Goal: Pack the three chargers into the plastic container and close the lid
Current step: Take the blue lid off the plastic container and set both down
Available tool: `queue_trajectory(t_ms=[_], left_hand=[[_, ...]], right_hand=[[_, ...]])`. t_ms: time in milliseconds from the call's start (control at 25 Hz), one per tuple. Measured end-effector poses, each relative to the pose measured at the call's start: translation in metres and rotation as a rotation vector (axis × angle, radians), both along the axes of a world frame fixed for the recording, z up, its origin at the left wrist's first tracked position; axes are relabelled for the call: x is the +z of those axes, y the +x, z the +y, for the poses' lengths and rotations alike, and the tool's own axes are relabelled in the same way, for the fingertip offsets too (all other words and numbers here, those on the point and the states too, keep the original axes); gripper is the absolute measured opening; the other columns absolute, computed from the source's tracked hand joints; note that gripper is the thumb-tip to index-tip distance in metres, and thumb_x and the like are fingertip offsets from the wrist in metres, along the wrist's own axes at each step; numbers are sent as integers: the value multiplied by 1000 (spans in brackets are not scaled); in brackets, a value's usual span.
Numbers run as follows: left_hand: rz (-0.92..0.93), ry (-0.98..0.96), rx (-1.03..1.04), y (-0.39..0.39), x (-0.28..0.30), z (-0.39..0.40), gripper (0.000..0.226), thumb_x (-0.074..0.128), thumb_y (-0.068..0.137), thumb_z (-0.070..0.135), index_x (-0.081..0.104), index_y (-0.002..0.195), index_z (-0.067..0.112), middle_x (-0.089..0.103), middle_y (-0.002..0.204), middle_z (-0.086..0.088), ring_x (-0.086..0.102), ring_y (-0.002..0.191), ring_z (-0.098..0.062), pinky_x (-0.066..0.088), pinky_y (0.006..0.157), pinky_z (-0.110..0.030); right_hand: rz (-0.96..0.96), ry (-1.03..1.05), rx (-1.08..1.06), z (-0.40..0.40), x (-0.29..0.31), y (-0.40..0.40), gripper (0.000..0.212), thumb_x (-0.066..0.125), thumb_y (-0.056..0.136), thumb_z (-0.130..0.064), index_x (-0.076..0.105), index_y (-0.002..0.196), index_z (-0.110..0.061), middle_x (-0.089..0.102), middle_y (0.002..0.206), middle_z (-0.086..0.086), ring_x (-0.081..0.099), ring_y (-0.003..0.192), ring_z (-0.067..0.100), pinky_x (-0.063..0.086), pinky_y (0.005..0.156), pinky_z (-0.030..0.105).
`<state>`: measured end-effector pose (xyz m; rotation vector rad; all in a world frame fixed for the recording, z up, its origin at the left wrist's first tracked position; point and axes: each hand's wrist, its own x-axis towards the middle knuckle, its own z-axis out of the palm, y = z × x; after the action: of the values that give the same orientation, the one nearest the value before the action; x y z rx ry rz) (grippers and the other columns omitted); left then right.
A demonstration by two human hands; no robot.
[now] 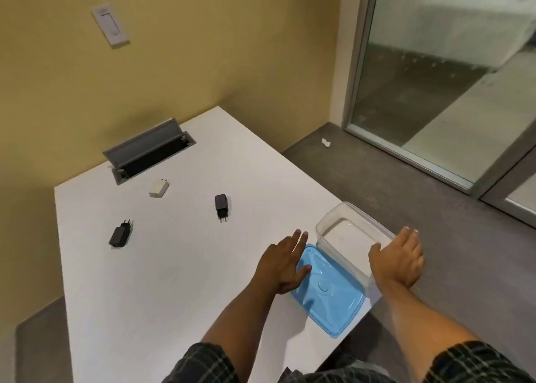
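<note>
Three chargers lie apart on the white table (174, 266): a white charger (159, 188) near the back, a black charger (221, 206) in the middle and another black charger (119, 234) at the left. The clear plastic container (345, 226) stands open and empty at the table's right edge. Its blue lid (330, 295) lies flat on the table just in front of it. My left hand (285, 263) hovers with fingers spread over the lid's left edge, holding nothing. My right hand (398, 259) rests flat over the container's right near corner, fingers apart.
An open grey cable hatch (148, 150) is set into the table's back. The yellow wall with a white switch (111, 26) stands behind. The container and lid sit close to the table's right edge; grey floor and a glass door (449, 78) lie beyond.
</note>
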<state>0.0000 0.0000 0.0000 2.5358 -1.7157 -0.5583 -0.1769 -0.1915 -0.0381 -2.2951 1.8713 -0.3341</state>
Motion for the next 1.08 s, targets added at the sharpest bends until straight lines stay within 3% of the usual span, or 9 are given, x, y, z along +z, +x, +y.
queue_trajectory(t_ms=[200, 480, 600, 680, 800, 960, 1080], left_hand=[[88, 131, 54, -12, -13, -32, 80, 27, 103, 62, 0, 164, 18, 4, 172, -4, 18, 157, -26, 23, 122, -49], [437, 89, 286, -15, -30, -69, 93, 36, 100, 66, -9, 163, 14, -10, 171, -5, 9, 159, -25, 16, 127, -44], [656, -56, 436, -15, -30, -81, 89, 45, 100, 60, 4, 163, 11, 9, 171, -6, 17, 157, -26, 18, 122, -33], [747, -135, 497, -16, -28, -87, 80, 48, 100, 59, 19, 160, 15, 32, 165, -7, 37, 148, -27, 29, 115, -30], [807, -214, 562, -14, -29, -87, 70, 48, 100, 60, 33, 155, 21, 48, 154, -2, 50, 134, -22, 38, 113, -34], [773, -363, 664, -3, -16, -72, 51, 52, 101, 51, 49, 144, 24, 56, 131, 12, 56, 118, -12, 39, 95, -25], [654, -450, 787, 12, -2, -56, 52, 52, 102, 45, 51, 144, 14, 60, 135, 0, 59, 125, -22, 46, 103, -34]], right_hand=[[25, 207, -169, -7, 1, -15, 69, 65, 89, -42, 43, 138, 1, 56, 129, 27, 57, 111, 41, 49, 90, 46], [0, 303, -200, -23, -16, -24, 50, 47, 100, -42, 72, 96, 0, 67, 96, 23, 64, 85, 36, 52, 76, 40], [-45, 305, -193, -28, -20, -23, 54, 41, 104, -37, 73, 79, -1, 63, 74, 17, 58, 68, 30, 51, 68, 35], [-91, 291, -189, -31, -22, -19, 53, 41, 105, -33, 73, 79, 1, 65, 73, 18, 54, 64, 28, 46, 65, 33], [-156, 258, -177, -32, -21, -12, 53, 41, 105, -32, 72, 81, 3, 68, 76, 21, 54, 64, 28, 47, 64, 35], [-214, 224, -98, -32, -15, 3, 53, 38, 105, -34, 71, 84, 2, 70, 81, 22, 66, 74, 35, 49, 68, 37], [-314, 212, 14, -29, -7, 25, 54, 38, 106, -35, 65, 71, -3, 67, 71, 17, 63, 66, 34, 48, 61, 32]])
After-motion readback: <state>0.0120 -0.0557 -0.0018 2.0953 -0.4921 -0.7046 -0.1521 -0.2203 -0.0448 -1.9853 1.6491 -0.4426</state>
